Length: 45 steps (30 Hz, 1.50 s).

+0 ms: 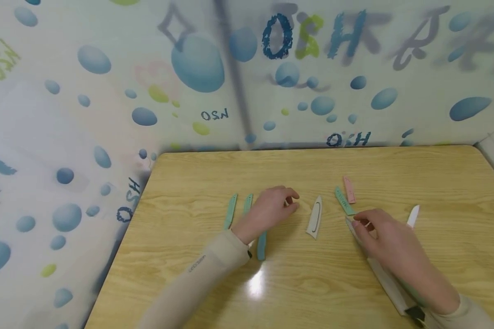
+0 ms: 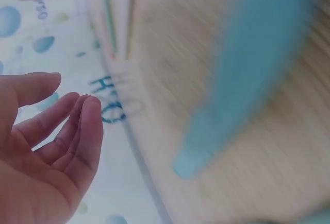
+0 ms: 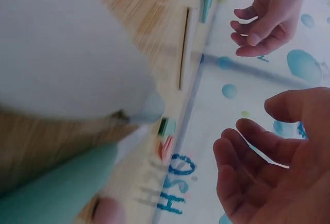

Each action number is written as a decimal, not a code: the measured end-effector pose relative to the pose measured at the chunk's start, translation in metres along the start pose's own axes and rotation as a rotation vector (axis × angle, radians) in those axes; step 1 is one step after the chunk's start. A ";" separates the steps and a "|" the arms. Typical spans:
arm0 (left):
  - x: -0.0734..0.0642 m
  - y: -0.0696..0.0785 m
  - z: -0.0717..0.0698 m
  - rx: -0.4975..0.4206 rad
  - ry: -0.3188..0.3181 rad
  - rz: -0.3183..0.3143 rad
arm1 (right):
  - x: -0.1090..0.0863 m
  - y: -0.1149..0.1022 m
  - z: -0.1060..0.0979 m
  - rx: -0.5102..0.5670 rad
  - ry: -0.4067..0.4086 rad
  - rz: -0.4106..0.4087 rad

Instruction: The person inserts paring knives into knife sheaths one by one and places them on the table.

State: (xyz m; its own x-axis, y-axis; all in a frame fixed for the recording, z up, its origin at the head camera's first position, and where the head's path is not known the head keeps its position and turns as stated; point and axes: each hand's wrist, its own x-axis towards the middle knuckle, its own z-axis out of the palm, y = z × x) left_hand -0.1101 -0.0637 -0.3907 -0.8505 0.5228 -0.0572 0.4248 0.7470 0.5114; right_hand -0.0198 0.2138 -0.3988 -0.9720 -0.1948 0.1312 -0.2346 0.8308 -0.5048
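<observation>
A wooden table (image 1: 189,183) stands against bubble-printed wallpaper. Knives and blade sheaths lie spread in a loose row, seemingly laid out for pairing. The left hand (image 1: 269,210) hovers with relaxed, empty fingers above the teal knife (image 1: 261,245). The right hand (image 1: 389,244), at its 3 o'clock, also hangs loosely curled and empty. Between them lies the white sheath (image 1: 314,218); the teal sheath (image 1: 344,201) and pink sheath (image 1: 349,189) lie at 12 o'clock of the right hand.
</observation>
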 end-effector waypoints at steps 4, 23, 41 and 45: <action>0.017 0.018 0.005 0.002 -0.049 -0.008 | -0.003 0.013 -0.006 0.018 0.013 0.016; 0.047 0.048 0.052 0.236 -0.181 -0.132 | -0.008 0.033 -0.005 -0.010 0.080 -0.005; 0.043 0.051 0.045 0.221 -0.204 -0.202 | -0.012 0.031 -0.009 -0.015 -0.040 0.002; 0.042 0.042 0.037 0.112 -0.158 -0.179 | -0.010 0.028 -0.010 -0.032 -0.149 0.032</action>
State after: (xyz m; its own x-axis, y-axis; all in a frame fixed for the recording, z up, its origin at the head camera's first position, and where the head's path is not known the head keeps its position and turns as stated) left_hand -0.1164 0.0052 -0.4031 -0.8598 0.4296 -0.2762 0.3114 0.8696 0.3831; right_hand -0.0166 0.2443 -0.4057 -0.9703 -0.2414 -0.0137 -0.2056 0.8536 -0.4787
